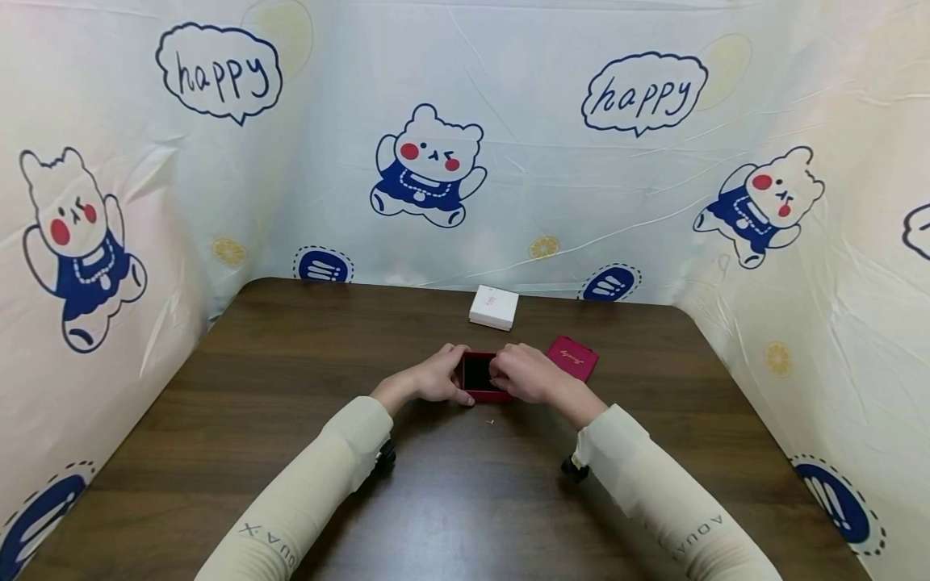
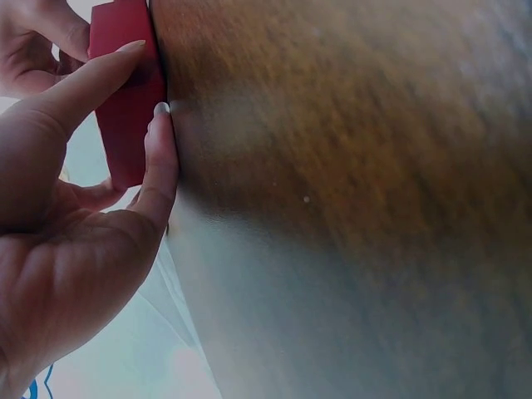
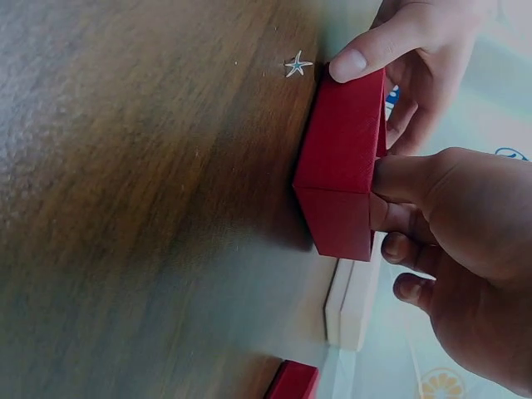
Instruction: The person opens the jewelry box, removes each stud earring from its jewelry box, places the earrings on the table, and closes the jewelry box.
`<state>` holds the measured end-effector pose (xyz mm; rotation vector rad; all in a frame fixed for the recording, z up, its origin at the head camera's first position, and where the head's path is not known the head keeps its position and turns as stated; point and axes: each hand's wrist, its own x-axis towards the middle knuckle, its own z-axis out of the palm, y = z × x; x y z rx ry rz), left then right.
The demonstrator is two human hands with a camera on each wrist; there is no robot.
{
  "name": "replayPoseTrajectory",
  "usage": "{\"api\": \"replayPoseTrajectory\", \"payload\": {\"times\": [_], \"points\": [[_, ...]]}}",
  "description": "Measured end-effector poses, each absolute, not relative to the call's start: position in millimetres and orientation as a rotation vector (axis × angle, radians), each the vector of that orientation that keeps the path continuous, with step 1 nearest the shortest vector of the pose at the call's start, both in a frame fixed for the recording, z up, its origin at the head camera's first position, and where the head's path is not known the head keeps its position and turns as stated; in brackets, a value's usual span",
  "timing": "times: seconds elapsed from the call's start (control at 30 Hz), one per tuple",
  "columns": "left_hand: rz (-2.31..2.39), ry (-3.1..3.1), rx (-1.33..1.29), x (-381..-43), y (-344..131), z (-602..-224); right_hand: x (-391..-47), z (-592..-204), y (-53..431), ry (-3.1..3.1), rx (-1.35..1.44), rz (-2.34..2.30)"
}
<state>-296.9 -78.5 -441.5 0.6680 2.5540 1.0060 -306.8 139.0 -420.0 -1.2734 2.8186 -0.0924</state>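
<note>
A small red box (image 1: 488, 396) with a black inside (image 1: 476, 373) sits on the table, its opening facing up. My left hand (image 1: 438, 374) grips its left end, thumb on the near wall and the other fingers around the far side. At the right end my right hand (image 1: 525, 373) reaches over the rim, thumb and forefinger dipping inside and the other fingers curled. Its fingertips are hidden by the box wall, so I cannot tell what they pinch. A tiny silver star-shaped piece (image 3: 298, 64) lies on the wood just in front of the box.
Right of the box lies a flat red lid-like piece (image 1: 573, 357) with gold script. A white box (image 1: 494, 307) stands farther back, near the far edge of the dark wooden table (image 1: 327, 323). Printed cloth (image 1: 523, 242) hangs behind and along both sides.
</note>
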Motion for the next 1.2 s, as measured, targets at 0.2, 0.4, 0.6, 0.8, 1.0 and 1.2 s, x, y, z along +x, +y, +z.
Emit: {"api": "replayPoseTrajectory", "payload": {"times": [0.2, 0.4, 0.6, 0.8, 1.0, 1.2], "points": [[1.003, 2.558, 0.661, -296.7, -77.6, -440.8, -304.7, -417.0, 141.1, 2.797, -1.226, -0.090], [0.999, 2.554, 0.656, -297.3, -77.8, -442.1, -302.9, -414.6, 144.3, 2.791, -1.188, -0.118], [0.986, 2.548, 0.651, -303.2, -78.0, -447.4, -298.7, -406.7, 147.4, 2.786, -1.174, -0.164], [0.956, 2.563, 0.663, -307.3, -78.4, -453.2, -289.6, -400.7, 149.7, 2.784, -1.176, -0.207], [0.983, 2.549, 0.655, -300.4, -78.4, -445.2, -281.1, -402.2, 151.2, 2.750, -1.204, -0.275], [0.978, 2.563, 0.659, -299.0, -78.3, -443.1, -276.3, -408.6, 152.1, 2.671, -1.267, -0.341]]}}
